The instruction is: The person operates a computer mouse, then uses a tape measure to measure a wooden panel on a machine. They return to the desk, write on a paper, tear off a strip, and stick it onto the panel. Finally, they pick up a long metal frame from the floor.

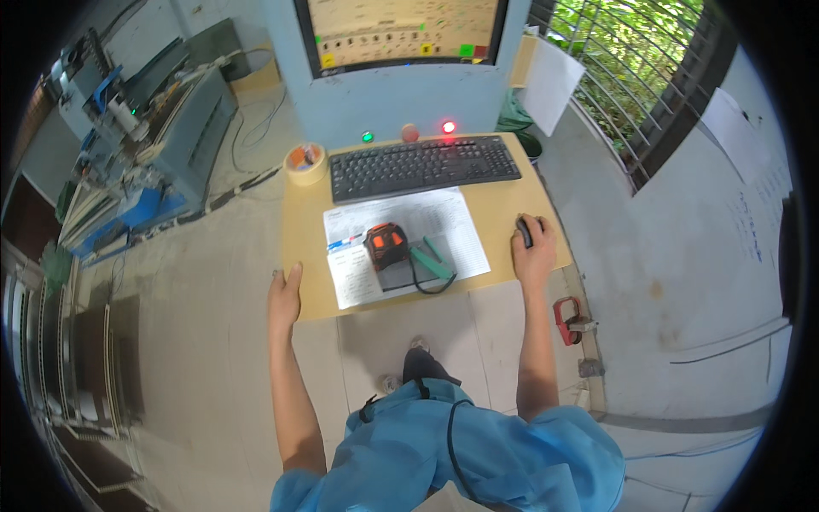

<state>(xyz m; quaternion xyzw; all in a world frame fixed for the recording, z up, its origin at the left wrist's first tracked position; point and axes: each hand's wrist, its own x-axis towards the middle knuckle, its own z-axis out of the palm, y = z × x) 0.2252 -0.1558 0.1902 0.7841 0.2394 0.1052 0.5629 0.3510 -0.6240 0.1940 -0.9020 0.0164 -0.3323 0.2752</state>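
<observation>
My right hand (535, 250) is closed over a black computer mouse (525, 232) on the right side of a yellow tabletop (499, 271). At the tabletop's left edge, my left hand (284, 300) grips the border, its thumb on top and its other fingers mostly hidden. Between my hands lie printed sheets (465, 235) with a tape measure (387, 245) in black and orange, a green-handled tool (432, 260), a dark flat piece (401, 276) and a pen (345, 242). Behind them sits a black keyboard (418, 166).
A lit monitor (405, 30) stands in a blue cabinet (401, 102) with green and red lights. Tape rolls (305, 162) sit at the tabletop's far left corner. A machine (158, 141) stands at left; a barred window (627, 77) and wall are at right.
</observation>
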